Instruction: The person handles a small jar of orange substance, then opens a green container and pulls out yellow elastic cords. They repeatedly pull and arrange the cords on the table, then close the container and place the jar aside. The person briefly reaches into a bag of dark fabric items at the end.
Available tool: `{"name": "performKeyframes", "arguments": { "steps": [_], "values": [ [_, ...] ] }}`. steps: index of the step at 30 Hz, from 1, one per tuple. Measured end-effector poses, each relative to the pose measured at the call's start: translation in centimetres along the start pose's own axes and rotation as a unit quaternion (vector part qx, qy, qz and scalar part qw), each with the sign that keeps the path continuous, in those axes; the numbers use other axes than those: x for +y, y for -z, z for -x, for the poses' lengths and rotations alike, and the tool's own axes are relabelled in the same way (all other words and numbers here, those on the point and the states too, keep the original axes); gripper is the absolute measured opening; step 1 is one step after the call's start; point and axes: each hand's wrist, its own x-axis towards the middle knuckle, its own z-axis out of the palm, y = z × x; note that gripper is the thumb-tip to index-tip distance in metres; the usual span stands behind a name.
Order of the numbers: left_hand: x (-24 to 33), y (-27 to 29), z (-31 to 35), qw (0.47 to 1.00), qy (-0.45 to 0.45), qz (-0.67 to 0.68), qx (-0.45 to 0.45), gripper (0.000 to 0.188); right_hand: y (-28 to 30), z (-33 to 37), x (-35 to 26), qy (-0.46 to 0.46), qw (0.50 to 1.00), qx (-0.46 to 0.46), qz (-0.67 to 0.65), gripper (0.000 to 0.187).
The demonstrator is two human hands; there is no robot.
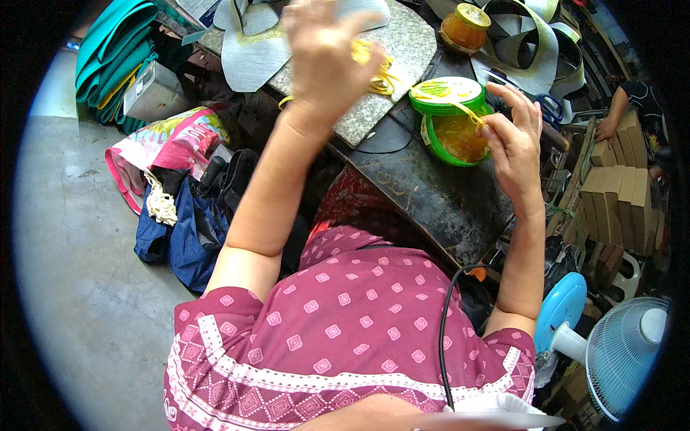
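Note:
My right hand (514, 140) is closed in a pinch on the end of a thin yellow strip (468, 113). The strip runs back over a white round lid (460, 89) with a green rim, where more yellow strips lie. Below that lid is a green tub (438, 147) of amber, glue-like stuff. My left hand (327, 68) is raised over a speckled stone slab (413, 47), smeared by motion and partly cut off at the top edge; whether it holds anything cannot be made out. A bundle of yellow strips (384, 77) lies on the slab beside it.
An amber jar (465, 30) and grey curved sheet pieces (528, 54) sit at the back of the dark table (431, 197). Blue-handled scissors (551, 109) lie right of my right hand. A fan (625, 352) stands low right; bags (180, 223) lie left. Another person's hand (607, 129) touches stacked boxes.

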Motion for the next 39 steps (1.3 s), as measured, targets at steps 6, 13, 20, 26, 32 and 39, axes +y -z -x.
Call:
{"name": "performKeyframes", "arguments": {
  "steps": [6, 13, 20, 26, 32, 39],
  "values": [
    [8.6, -1.4, 2.6, 0.984, -0.101, 0.116, -0.092, 0.01, 0.5, -0.6, -0.9, 0.015, 1.0, 0.01, 0.0, 0.008],
    [8.9, -1.5, 2.1, 0.986, -0.082, 0.118, -0.086, 0.013, 0.5, -0.7, -1.4, 0.014, 1.0, -0.004, -0.005, 0.01],
    [1.5, 0.1, -0.2, 1.0, -0.01, -0.001, -0.026, 0.011, 0.2, -0.1, -0.7, 0.004, 0.999, -0.031, 0.003, 0.01],
    [-4.4, 0.5, -1.9, 0.988, 0.064, -0.139, -0.006, 0.013, -0.1, 0.3, -0.5, -0.003, 1.0, -0.022, 0.004, 0.008],
    [0.8, -0.5, -0.6, 1.0, -0.001, 0.017, 0.013, 0.012, 0.1, 0.0, -0.6, -0.003, 1.0, -0.006, 0.0, 0.008],
    [8.8, -1.7, 2.5, 0.981, -0.092, 0.133, -0.107, 0.013, 0.7, -0.5, -1.2, 0.005, 1.0, 0.009, -0.001, 0.01]
  ]
}}
